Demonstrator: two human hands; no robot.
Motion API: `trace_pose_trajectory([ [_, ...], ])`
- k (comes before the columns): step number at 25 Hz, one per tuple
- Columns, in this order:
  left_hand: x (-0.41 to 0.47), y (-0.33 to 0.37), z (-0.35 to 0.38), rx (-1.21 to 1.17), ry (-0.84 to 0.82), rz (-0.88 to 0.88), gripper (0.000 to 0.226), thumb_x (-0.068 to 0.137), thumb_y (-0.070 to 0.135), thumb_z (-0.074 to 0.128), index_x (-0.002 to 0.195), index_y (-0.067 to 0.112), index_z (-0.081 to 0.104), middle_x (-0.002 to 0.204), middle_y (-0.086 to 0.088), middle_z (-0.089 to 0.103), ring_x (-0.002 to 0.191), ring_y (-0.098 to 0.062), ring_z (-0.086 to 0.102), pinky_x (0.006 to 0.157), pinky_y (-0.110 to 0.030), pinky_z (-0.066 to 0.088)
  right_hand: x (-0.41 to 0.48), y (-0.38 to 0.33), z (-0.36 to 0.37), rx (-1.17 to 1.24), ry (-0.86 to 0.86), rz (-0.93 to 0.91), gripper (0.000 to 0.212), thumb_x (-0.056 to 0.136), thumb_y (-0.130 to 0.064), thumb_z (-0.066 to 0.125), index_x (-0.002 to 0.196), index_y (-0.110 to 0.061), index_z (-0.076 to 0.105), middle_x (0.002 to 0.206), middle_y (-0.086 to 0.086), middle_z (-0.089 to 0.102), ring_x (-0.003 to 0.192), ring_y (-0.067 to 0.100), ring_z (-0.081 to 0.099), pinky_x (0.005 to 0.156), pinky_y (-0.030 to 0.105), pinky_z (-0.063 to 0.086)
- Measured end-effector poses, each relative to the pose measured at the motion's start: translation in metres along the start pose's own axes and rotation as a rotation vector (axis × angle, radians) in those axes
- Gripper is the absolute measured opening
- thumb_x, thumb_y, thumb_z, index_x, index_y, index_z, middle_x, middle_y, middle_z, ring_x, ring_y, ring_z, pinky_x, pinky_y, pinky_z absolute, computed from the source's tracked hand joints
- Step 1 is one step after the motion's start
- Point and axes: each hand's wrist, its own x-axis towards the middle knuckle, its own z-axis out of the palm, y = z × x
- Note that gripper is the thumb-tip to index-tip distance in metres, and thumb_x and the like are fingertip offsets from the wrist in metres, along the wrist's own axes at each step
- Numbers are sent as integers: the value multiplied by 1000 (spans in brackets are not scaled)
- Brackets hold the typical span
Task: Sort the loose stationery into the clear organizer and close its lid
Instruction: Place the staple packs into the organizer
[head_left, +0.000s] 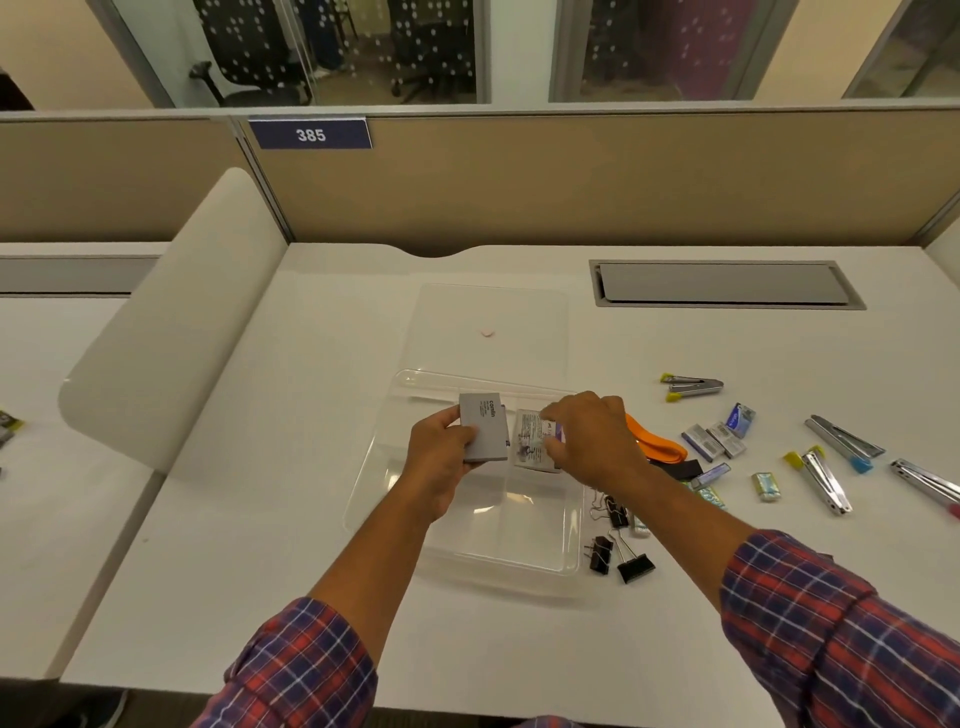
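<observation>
The clear organizer (566, 551) lies open on the white desk, its clear lid (488, 306) laid flat behind it. My left hand (441, 457) holds a grey box (485, 428) upright over the organizer's far compartments. My right hand (592, 441) grips a clear-sleeved card (530, 441) beside the grey box, with an orange lanyard (657, 444) trailing off to the right. Loose items lie right of the organizer: black binder clips (621, 553), small staple boxes (714, 439) and several metal staplers (826, 483).
A grey cable hatch (727, 283) is set into the desk at the back right. A white rounded divider (171, 332) stands to the left. A tan partition with a "385" plate (310, 135) closes the back.
</observation>
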Motion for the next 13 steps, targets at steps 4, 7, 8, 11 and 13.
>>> trace_pose_trajectory([
  [4,-4,5,13,68,-47,21,42,99,-1,53,137,12,64,120,-12,73,107,-30,72,87,-46,64,-1,-5,-12,290,-101,-71,102,69,-65,70,155,-31,26,158,-4,39,141,17,37,115,47,24],
  [7,-9,7,25,106,-83,46,42,98,-1,54,136,13,65,117,-12,74,105,-28,73,85,-43,65,2,-6,-12,225,-144,-98,118,64,-69,74,158,-29,15,163,-2,31,144,19,32,116,47,23],
  [8,-10,8,28,119,-92,51,41,99,0,54,136,12,65,117,-13,73,104,-28,73,83,-41,65,2,-4,-11,201,-142,-99,118,64,-68,75,158,-28,16,162,-2,32,143,20,33,115,47,24],
  [11,-11,8,36,161,-116,51,41,100,0,54,139,10,62,120,-17,72,107,-31,72,89,-45,63,2,4,-5,143,-109,-94,112,65,-69,72,156,-27,21,156,-2,38,136,20,40,108,48,30],
  [13,-12,8,39,200,-124,62,39,101,2,54,138,10,63,122,-18,71,110,-34,71,94,-50,61,3,7,-1,91,-84,-110,107,63,-72,68,152,-28,27,150,-4,42,129,19,45,101,46,34],
])
